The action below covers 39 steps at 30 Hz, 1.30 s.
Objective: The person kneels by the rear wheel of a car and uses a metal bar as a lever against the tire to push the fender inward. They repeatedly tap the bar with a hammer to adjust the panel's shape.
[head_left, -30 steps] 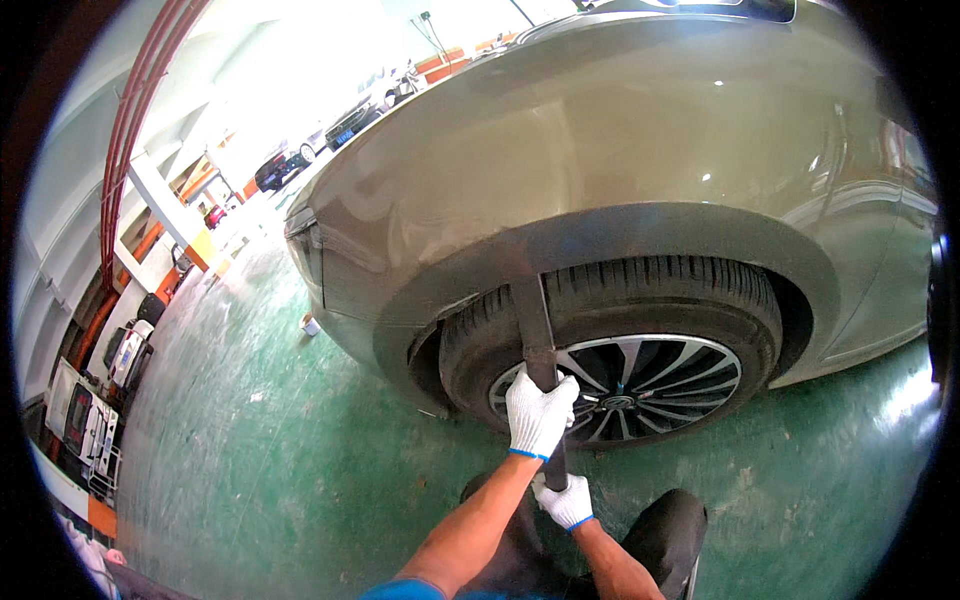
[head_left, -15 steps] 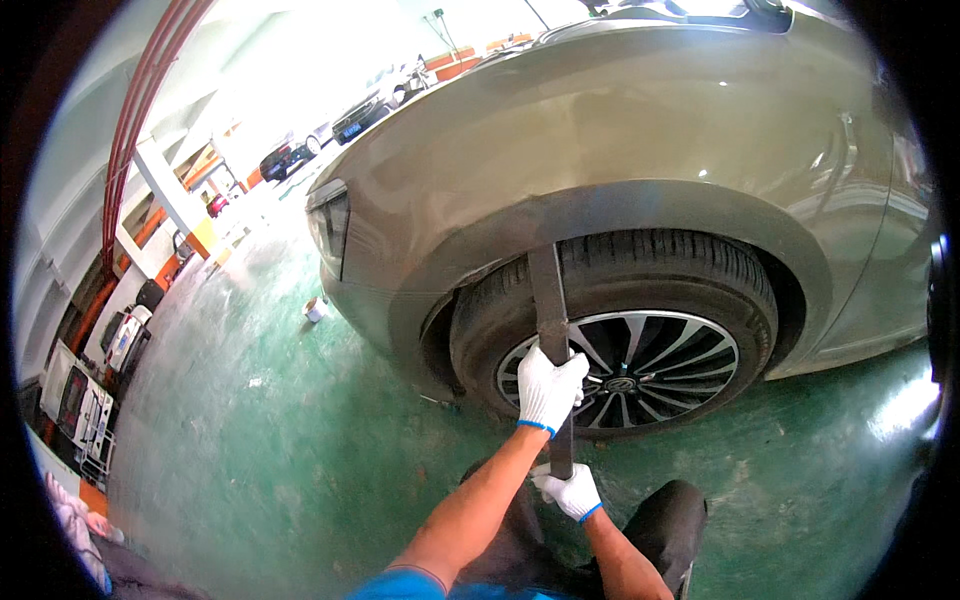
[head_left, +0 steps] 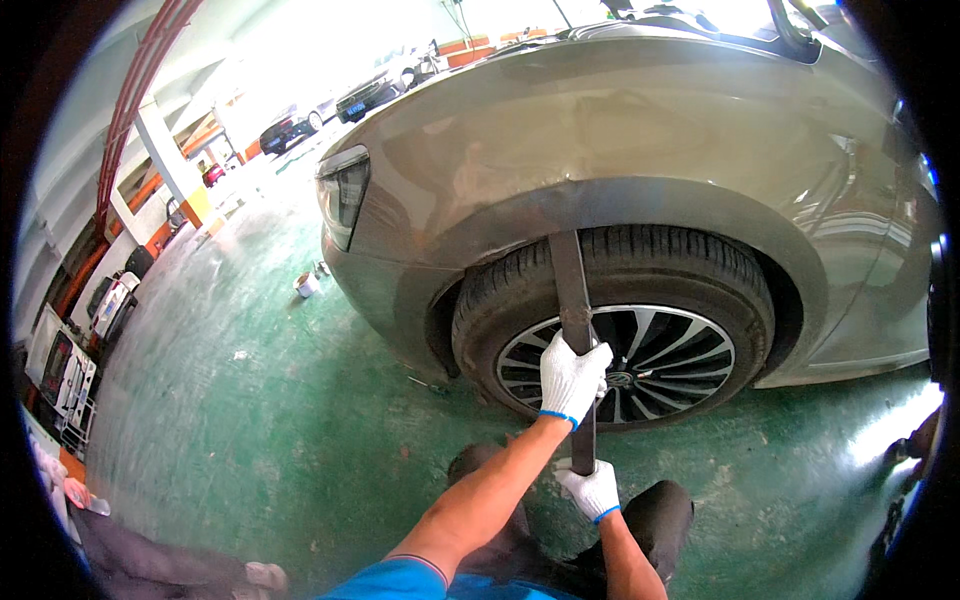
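A long, flat, dark metal bar [head_left: 570,275] stands nearly upright in front of the car's front wheel, leaning slightly left. Its upper end meets the lip of the wheel arch [head_left: 640,205], just above the tyre [head_left: 690,262]; whether the tip goes behind the lip is hidden. My left hand [head_left: 574,378], in a white knit glove with a blue cuff, wraps round the bar's middle beside the spoked rim [head_left: 690,350]. Lower down, my right hand [head_left: 592,489], gloved the same way, closes on the bottom end. Above the arch, the fender [head_left: 640,110] has a small crease at the paint edge.
The headlight [head_left: 343,198] is at the fender's left end. A small can [head_left: 307,285] stands on the green floor [head_left: 270,420]. Another person's leg [head_left: 170,560] reaches in at the lower left. My knee [head_left: 665,515] is close beside my right hand. Parked cars are farther back.
The bar and both my hands have shifted a little to the right across the wheel. My view has moved slightly too. More of the other person's leg shows at the lower left.
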Tool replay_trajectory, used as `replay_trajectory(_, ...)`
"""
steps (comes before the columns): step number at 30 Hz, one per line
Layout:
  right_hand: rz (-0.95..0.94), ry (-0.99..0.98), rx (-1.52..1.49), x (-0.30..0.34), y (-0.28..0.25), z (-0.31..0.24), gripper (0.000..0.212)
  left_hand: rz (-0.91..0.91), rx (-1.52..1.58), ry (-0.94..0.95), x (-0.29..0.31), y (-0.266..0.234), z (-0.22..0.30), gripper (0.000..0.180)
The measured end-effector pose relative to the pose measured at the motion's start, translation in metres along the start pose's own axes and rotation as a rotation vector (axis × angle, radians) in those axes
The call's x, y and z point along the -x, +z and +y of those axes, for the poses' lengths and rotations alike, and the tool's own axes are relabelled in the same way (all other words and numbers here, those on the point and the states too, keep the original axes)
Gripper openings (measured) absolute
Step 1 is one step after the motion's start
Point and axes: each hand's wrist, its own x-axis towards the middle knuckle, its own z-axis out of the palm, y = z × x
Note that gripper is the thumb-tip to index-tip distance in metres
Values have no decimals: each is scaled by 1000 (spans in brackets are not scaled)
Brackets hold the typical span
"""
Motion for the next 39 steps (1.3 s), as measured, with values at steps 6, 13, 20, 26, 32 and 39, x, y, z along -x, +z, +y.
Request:
replay_trajectory(6, 157, -91, 89, -11, 4, 18, 17, 11, 14, 15, -5, 1, -6, 22)
replay_trajectory(13, 138, -234, 204, -35, -8, 38, 20, 34, -26, 29, -10, 3, -16, 20)
replay_trajectory(20, 85, -168, 201, -30, -8, 44, 21, 23, -16, 77, -9, 1, -15, 21)
replay_trajectory(26, 68, -117, 230, -12, -10, 24, 20, -77, -49, 55, -9, -5, -5, 24)
replay_trajectory(32, 77, -69, 92, 0, 1, 18, 20, -111, -81, 59, -11, -7, 1, 18)
replay_trajectory(39, 73, -66, 106, 1, 16, 13, 20, -106, -114, 29, -8, -11, 6, 15)
